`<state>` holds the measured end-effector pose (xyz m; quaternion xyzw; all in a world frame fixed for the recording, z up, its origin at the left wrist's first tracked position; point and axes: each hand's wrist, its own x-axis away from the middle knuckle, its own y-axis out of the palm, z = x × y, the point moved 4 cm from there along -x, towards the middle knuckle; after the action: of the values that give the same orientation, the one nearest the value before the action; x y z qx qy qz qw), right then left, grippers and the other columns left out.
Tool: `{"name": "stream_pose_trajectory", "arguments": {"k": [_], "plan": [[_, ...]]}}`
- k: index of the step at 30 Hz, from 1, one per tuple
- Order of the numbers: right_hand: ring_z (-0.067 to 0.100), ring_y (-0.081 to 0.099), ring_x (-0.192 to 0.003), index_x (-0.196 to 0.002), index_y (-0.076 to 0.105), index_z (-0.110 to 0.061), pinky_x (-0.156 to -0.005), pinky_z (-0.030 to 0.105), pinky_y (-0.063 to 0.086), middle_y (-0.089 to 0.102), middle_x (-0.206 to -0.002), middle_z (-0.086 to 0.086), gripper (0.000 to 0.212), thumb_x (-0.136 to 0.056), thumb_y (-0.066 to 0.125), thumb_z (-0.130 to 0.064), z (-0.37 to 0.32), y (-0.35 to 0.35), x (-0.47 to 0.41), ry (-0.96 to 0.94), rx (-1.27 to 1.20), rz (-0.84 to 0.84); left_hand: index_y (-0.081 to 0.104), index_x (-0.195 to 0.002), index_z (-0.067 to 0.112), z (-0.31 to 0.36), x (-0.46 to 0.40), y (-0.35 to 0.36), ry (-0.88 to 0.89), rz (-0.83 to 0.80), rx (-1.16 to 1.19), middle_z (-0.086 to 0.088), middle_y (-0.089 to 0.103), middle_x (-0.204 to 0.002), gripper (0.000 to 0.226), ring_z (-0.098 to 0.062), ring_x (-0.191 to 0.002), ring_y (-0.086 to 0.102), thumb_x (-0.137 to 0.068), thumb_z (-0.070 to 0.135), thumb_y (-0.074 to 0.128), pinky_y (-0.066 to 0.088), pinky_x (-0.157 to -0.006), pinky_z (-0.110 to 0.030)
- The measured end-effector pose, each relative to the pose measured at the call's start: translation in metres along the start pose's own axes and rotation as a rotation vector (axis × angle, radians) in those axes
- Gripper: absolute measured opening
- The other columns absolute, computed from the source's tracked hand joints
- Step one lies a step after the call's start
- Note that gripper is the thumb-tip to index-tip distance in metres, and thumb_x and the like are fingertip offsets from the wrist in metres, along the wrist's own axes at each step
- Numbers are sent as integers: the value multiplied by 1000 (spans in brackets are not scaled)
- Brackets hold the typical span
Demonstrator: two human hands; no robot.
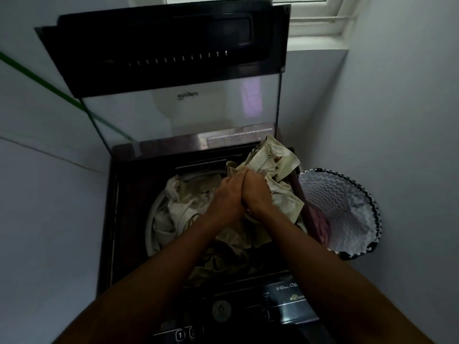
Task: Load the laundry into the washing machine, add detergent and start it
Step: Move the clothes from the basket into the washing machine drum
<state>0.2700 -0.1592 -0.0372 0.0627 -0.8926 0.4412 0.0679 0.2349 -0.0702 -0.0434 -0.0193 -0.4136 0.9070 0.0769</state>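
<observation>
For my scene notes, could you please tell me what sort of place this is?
Probably a small home laundry corner: a top-loading washing machine with its lid raised, a laundry basket beside it, and a window above.

Crumpled cream cloth [270, 165], glossy glass lid [173, 115]

My top-loading washing machine [116, 219], lid raised, carries a crumpled cream sheet [273, 165] in its drum, spilling over the machine's back right corner.
</observation>
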Motion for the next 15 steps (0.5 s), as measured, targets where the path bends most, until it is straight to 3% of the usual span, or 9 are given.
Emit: {"name": "stream_pose_trajectory", "arguments": {"k": [5,10,12,15], "plan": [[26,66,-88,-104,61,-4,-78,36,50,69,-95,12,21,-99,43,-13,-23,22,3,-90,33,-71,26,-154,17,-25,14,-15,-44,20,23,-1,41,-152,87,-24,-128,46,-79,26,70,42,-107,-41],[27,66,-88,-106,62,0,-81,37,53,68,-97,16,22,-100,43,-11,-40,44,13,-118,-12,-171,20,-156,15,-43,32,-23,-171,14,38,-11,47,-146,92,-26,-128,48,-80,16,72,40,-108,-36],[33,62,-99,-112,59,5,-89,40,49,64,-108,22,27,-101,40,-11,-42,53,26,-88,-115,-235,18,-156,13,-53,44,-18,-226,-28,42,-15,50,-142,92,-27,-127,50,-80,14,70,40,-107,-37],[38,57,-115,-124,53,6,-89,31,45,59,-122,24,33,-103,38,-15,-29,76,44,31,-273,-353,17,-156,9,-68,66,-8,-219,-132,5,-15,42,-149,96,-28,-137,41,-77,12,71,35,-113,-37]]}}
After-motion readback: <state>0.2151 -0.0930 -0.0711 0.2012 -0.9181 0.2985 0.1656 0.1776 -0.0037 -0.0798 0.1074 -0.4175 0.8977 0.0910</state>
